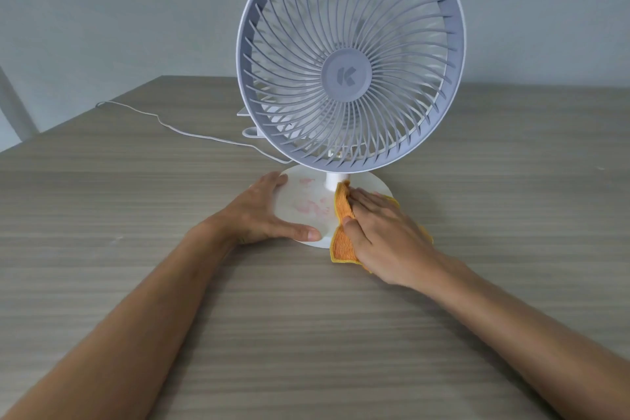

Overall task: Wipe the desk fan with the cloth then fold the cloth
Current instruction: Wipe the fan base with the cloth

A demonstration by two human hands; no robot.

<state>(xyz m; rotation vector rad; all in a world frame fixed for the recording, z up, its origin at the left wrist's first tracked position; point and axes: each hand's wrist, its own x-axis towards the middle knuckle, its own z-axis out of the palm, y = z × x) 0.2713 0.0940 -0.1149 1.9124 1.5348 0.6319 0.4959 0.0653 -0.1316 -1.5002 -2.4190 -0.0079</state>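
A white desk fan (351,58) with a round grille stands upright on the wooden desk, on a flat round base (306,201) marked with reddish smears. My left hand (262,211) grips the base's left and front edge, thumb on its near rim. My right hand (385,232) lies flat on an orange cloth (342,244), pressing it onto the right half of the base beside the fan's short stem. The hand hides most of the cloth; its corners stick out near the stem and over the base's front edge.
The fan's white cable (163,123) runs from behind the fan leftward across the desk (306,334) to its far left edge. A pale wall stands behind the desk.
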